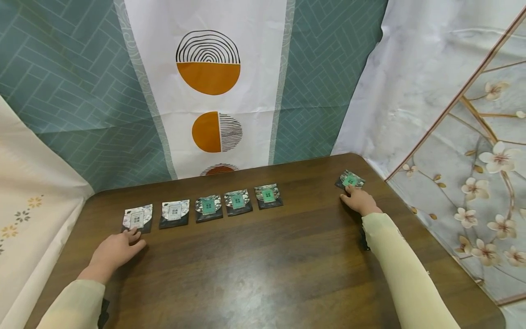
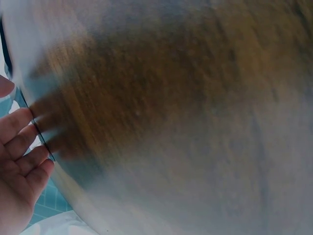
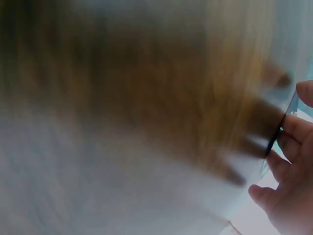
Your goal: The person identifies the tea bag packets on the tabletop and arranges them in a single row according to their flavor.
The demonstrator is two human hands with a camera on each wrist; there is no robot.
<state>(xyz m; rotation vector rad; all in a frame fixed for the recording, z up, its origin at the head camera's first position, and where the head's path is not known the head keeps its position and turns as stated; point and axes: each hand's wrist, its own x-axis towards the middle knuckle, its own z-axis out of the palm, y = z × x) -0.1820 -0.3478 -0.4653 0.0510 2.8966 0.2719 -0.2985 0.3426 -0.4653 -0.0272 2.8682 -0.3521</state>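
Note:
At the left of the table, my left hand (image 1: 117, 250) rests its fingertips on the lower edge of a white-topped flat packet (image 1: 139, 216) with a dark bottom. Its thumb points to the right, apart from the packet. Far to the right, my right hand (image 1: 359, 200) touches the near edge of a green-labelled packet (image 1: 350, 178), which lies turned at an angle. The right wrist view shows the fingers (image 3: 288, 161) along a dark thin edge, the thumb a little apart. In the left wrist view, the fingertips (image 2: 41, 154) meet a thin dark line.
Between the hands, a row holds another white packet (image 1: 175, 213) and three green-labelled ones, the leftmost green packet (image 1: 208, 208) beside the white. The brown wooden table (image 1: 246, 265) shines in front. Patterned cloth (image 1: 314, 82) hangs behind it, and flowered cloth (image 1: 464, 183) at the right.

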